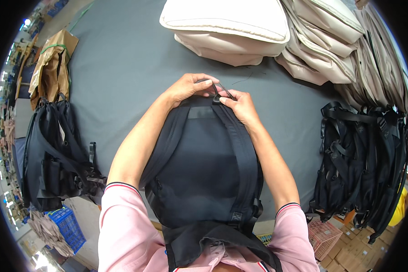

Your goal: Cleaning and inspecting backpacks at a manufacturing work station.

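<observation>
A black backpack (pixel 199 167) lies back-side up on the grey table (pixel 122 68), its shoulder straps running toward me. My left hand (pixel 188 87) grips the top of the pack by the carry handle. My right hand (pixel 240 105) pinches the thin black loop of that handle (pixel 220 90) between thumb and fingers. Both hands meet at the pack's far end, almost touching. The lower end of the pack hangs over the table edge against my pink shirt.
Beige padded bags (pixel 226 27) are stacked at the back, with more (pixel 344 50) to the right. A pile of black strap pieces (pixel 362 158) lies at the right, another black backpack (pixel 54 158) at the left. A brown paper bag (pixel 52 63) sits far left. Crates (pixel 324 235) stand below.
</observation>
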`<act>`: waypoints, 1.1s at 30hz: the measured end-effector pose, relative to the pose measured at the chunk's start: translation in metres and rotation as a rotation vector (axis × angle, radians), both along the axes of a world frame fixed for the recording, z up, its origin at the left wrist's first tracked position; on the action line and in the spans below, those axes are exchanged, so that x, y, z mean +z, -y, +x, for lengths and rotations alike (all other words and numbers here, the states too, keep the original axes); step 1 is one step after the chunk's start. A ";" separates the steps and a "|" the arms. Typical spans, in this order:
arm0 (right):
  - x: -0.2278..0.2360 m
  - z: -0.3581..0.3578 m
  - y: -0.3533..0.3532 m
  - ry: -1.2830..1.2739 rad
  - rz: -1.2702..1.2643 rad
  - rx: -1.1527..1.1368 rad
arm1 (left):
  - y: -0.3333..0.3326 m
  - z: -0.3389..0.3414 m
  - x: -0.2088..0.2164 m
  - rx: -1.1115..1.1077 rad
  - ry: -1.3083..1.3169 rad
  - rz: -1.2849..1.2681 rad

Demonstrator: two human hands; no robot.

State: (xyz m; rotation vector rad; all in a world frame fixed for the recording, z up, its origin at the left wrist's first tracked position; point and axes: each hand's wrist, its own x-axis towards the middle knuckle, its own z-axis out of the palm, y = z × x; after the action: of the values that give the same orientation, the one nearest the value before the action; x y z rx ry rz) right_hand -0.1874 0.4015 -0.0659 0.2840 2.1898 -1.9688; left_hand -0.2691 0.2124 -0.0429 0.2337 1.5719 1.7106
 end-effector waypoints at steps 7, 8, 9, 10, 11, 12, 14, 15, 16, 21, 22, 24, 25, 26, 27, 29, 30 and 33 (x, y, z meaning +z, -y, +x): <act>0.009 0.011 0.002 -0.071 0.074 0.010 | -0.009 0.007 0.009 0.048 0.175 -0.233; 0.011 0.017 0.001 -0.072 0.073 0.011 | -0.011 0.007 0.010 0.049 0.175 -0.233; 0.031 0.023 0.007 -0.158 0.345 -0.031 | -0.012 0.009 0.014 0.067 0.175 -0.228; 0.048 0.028 0.010 -0.247 0.620 -0.076 | -0.015 0.011 0.019 0.081 0.173 -0.219; 0.054 0.031 0.007 -0.348 0.676 -0.116 | -0.018 0.013 0.021 0.095 0.142 -0.240; 0.061 0.031 0.003 -0.349 0.675 -0.112 | -0.019 0.015 0.023 0.099 0.143 -0.240; 0.075 0.032 -0.005 -0.470 0.830 0.006 | -0.020 0.018 0.027 0.104 0.071 -0.208; 0.084 0.031 -0.007 -0.502 0.891 0.052 | -0.021 0.018 0.027 0.103 0.070 -0.206; 0.089 0.029 -0.010 -0.502 0.893 0.051 | -0.021 0.019 0.028 0.110 0.058 -0.194; 0.098 0.021 -0.018 -0.416 0.926 0.265 | -0.023 0.020 0.029 0.114 0.022 -0.168; 0.100 0.019 -0.019 -0.415 0.925 0.266 | -0.023 0.021 0.030 0.114 0.021 -0.168; 0.106 0.016 -0.020 -0.419 0.938 0.334 | -0.023 0.022 0.032 0.114 0.022 -0.170; 0.106 0.015 -0.021 -0.417 0.937 0.335 | -0.023 0.022 0.033 0.100 0.016 -0.173; 0.106 0.013 -0.022 -0.466 0.939 0.381 | -0.023 0.022 0.034 0.086 0.009 -0.175; 0.107 0.012 -0.023 -0.517 0.941 0.428 | -0.023 0.022 0.034 0.087 0.011 -0.175; 0.110 0.012 -0.022 -0.559 0.981 0.450 | -0.024 0.022 0.035 0.083 0.017 -0.194; 0.111 0.012 -0.021 -0.604 1.021 0.469 | -0.024 0.023 0.035 0.084 0.019 -0.193; 0.118 0.014 -0.026 -0.522 1.021 0.465 | -0.023 0.024 0.035 0.093 0.022 -0.181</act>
State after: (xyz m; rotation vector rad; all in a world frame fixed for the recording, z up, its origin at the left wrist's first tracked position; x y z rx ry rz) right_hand -0.1733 0.4274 0.0522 -0.6353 3.0326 -0.6010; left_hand -0.2456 0.2351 -0.0077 0.0512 1.7326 1.6223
